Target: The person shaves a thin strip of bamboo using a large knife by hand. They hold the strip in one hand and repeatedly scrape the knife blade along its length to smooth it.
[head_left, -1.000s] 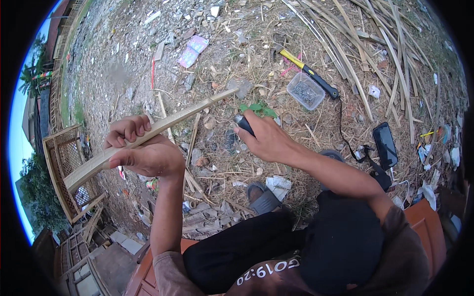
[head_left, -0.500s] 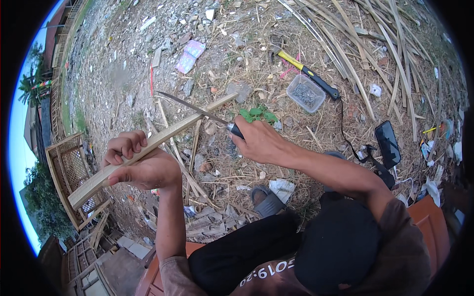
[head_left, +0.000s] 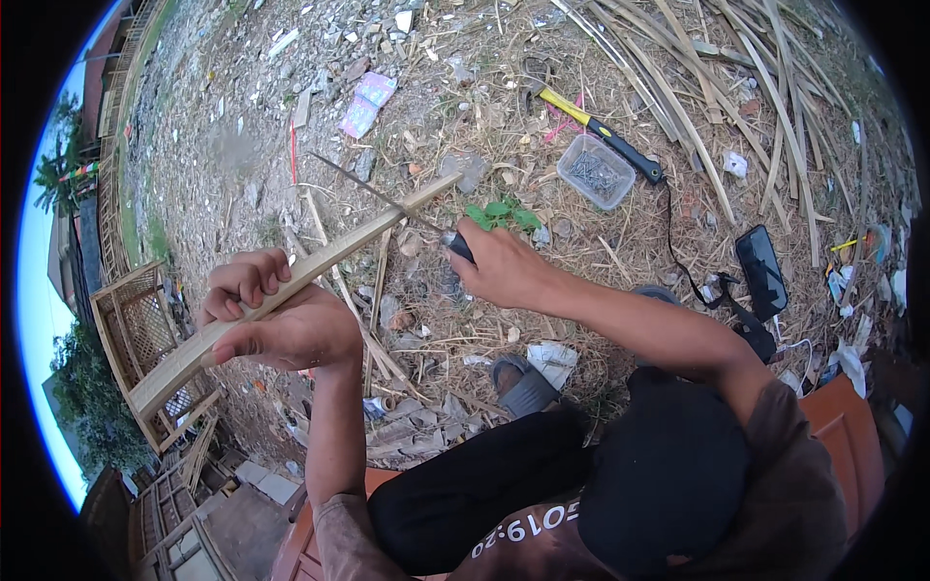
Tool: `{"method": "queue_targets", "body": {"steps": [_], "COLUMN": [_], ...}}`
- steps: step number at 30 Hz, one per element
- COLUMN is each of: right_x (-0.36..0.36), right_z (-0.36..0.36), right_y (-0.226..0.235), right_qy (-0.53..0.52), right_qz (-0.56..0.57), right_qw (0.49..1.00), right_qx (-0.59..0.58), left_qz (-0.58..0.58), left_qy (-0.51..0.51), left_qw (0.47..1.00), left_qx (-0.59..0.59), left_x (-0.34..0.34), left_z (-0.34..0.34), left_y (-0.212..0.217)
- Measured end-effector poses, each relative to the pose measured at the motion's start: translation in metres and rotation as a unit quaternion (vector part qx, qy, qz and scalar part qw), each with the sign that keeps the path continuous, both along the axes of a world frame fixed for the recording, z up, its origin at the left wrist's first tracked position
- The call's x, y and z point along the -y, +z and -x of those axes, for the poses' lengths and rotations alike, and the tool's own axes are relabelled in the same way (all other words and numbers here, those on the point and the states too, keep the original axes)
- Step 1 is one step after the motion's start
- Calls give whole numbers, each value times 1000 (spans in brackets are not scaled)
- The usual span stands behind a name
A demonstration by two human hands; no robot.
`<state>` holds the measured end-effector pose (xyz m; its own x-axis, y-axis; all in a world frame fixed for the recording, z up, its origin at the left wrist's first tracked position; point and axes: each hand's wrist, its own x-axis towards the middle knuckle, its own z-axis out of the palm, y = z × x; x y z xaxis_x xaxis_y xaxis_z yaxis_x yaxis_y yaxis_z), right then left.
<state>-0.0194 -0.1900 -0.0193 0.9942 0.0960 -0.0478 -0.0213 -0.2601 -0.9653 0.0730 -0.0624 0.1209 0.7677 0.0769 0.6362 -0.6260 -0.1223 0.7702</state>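
Note:
A long, pale strip of wood (head_left: 354,238) runs slantwise from the lower left up toward the middle. My left hand (head_left: 291,320) is closed around its lower part, thumb on the near side and fingers curled over the far side. In my right hand (head_left: 509,269) is the dark handle of a long knife (head_left: 360,183). Its thin blade points to the upper left and crosses the strip near its far end. From this angle I cannot tell how deep the edge sits in the wood.
Beyond my right hand lie a clear tub of nails (head_left: 596,172) and a yellow-and-black hammer (head_left: 601,126). Loose wooden strips (head_left: 712,87) are heaped at the far right. A phone (head_left: 761,273) lies at right. A lattice-panelled wooden frame (head_left: 145,339) stands at left.
My right hand and the knife have shifted slightly up and left, so the blade crosses a little nearer the strip's far end. My left hand keeps its hold.

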Motion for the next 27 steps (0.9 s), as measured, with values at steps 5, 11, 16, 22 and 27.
{"method": "queue_targets", "body": {"steps": [5, 11, 16, 22, 27], "right_x": [-5, 16, -1, 12, -11], "right_z": [-6, 2, 7, -4, -7], "right_y": [60, -39, 29, -39, 12], "right_qy": [61, -56, 55, -24, 58], "right_qz": [-45, -2, -81, -13, -72], "right_qw": [997, 992, 991, 989, 992], "right_qx": [-12, -116, -94, -145, -91], "left_qz": [-15, -12, -11, 16, -14], "left_qy": [11, -10, 0, -11, 36], "left_qw": [1000, 1000, 1000, 1000, 999], "left_qx": [7, 1, 17, 16, 7], "left_x": [-4, 6, -1, -6, -7], "left_z": [2, 10, -5, -7, -4], "left_y": [1, 1, 2, -1, 2]}}
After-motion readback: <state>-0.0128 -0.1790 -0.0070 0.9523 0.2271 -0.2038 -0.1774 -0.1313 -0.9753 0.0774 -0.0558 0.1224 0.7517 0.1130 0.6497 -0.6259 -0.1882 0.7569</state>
